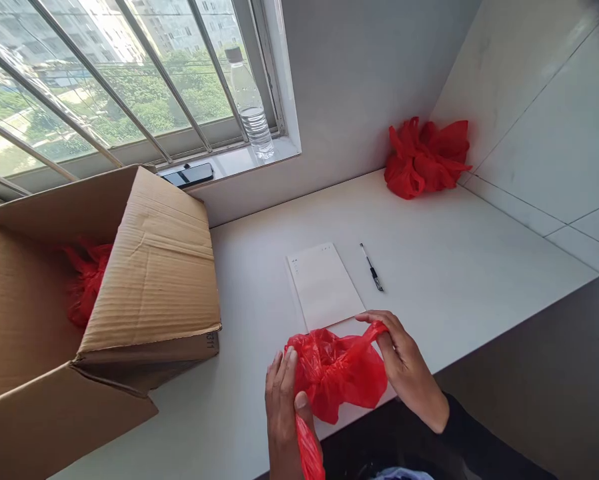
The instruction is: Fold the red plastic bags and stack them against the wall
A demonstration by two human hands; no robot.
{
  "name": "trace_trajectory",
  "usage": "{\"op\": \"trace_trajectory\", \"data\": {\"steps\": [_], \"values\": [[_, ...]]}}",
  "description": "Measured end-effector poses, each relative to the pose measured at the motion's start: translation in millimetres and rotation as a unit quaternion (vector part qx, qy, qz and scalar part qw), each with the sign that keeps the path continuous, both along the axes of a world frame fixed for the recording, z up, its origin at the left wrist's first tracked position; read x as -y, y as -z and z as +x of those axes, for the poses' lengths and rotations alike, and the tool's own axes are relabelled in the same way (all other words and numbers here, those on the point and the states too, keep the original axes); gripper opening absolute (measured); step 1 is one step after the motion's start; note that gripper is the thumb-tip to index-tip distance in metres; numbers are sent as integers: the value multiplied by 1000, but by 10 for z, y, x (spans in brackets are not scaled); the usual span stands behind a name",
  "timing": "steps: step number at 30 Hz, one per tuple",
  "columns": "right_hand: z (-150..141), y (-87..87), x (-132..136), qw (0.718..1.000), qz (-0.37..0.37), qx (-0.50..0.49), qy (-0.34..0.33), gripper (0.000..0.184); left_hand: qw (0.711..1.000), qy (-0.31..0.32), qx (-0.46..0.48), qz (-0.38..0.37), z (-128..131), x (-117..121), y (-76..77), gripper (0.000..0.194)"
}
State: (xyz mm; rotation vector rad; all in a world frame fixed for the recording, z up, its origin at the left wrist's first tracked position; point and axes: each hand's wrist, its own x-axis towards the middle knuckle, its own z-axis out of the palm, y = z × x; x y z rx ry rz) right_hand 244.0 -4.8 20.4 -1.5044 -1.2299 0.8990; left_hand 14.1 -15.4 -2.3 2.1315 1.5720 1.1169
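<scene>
At the near bench [469,267] edge, my 2 hands, left hand [282,400] and right hand [404,363], each keep a clenched grip on the red bag [339,373], bunching it.

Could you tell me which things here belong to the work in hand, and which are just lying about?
In hand:
- red plastic bag, held by the left hand and right hand
- cardboard box, open, with more red plastic inside
- heap of red bags in the corner

Lying about:
- notepad
- pen
- water bottle on the sill
- phone
</scene>
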Motion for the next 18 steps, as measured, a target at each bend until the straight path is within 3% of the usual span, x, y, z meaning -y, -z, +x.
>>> {"op": "trace_trajectory", "data": {"steps": [6,9,12,14,18], "values": [[27,-74,-9,998,-49,-26,9,37,999,-30,-43,-15,-172,37,67,52],[-4,-157,-10,994,-90,-57,-6,42,997,35,-72,1,-90,53,9,48],[7,-213,2,994,-83,-68,-16,42,986,118,-118,9,40,8,-74,54],[50,-181,63,995,-72,-69,-24,41,982,151,-108,-27,90,-49,-128,55],[171,87,223,993,-93,-66,-25,41,984,141,-95,-58,69,-134,-232,26]]}}
